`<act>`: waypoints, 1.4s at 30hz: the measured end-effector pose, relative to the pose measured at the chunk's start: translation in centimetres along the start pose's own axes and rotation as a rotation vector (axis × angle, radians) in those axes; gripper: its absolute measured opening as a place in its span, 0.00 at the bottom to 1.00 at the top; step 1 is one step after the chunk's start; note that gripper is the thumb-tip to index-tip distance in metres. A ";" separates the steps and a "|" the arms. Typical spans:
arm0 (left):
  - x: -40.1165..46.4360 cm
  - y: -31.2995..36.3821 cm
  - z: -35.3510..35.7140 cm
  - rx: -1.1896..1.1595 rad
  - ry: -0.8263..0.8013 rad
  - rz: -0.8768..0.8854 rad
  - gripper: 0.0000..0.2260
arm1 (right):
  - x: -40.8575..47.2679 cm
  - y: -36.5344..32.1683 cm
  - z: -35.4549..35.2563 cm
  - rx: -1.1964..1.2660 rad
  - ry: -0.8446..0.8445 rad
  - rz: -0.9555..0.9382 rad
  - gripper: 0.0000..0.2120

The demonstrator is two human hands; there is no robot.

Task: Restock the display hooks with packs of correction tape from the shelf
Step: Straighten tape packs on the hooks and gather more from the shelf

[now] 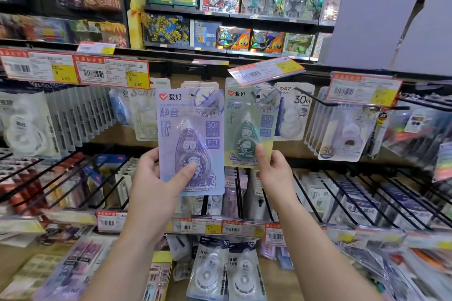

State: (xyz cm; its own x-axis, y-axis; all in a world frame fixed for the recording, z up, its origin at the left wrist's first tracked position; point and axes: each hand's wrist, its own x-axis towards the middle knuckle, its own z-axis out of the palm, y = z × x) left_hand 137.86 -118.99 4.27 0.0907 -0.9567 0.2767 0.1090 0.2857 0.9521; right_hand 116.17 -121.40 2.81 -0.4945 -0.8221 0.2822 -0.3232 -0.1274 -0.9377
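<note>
left hand (156,176) grips the lilac carded correction tape pack (190,142), right hand (274,171) pinches the pale green carded pack (247,124) just right of it; line each hang hole up with the black wire hook (315,99) before sliding on.

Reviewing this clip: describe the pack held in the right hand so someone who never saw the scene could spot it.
Start at the tilted price tag at centre. Just below hangs the green pack, its lower edge pinched by the right hand. Unlike the lilac pack gripped by the left hand beside it, its card is pale green with a dark green dispenser.
</note>
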 end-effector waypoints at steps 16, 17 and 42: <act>-0.6 0.3 0.1 0.014 0.001 0.015 0.22 | 0.5 -0.1 -0.6 -0.124 0.012 0.091 0.28; -0.6 0.3 0.2 0.020 -0.006 0.012 0.22 | 0.1 -0.2 -0.9 -0.123 0.053 0.099 0.26; -2.5 1.4 7.7 0.037 -0.159 0.045 0.20 | -7.3 -2.8 -5.0 0.037 -0.081 -0.171 0.04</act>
State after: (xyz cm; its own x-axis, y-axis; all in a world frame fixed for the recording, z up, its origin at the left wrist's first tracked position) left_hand 130.16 -116.65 5.88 -0.0631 -0.9406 0.3336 0.0711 0.3292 0.9416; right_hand 116.63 -112.27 4.42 -0.3679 -0.8286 0.4220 -0.3663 -0.2880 -0.8848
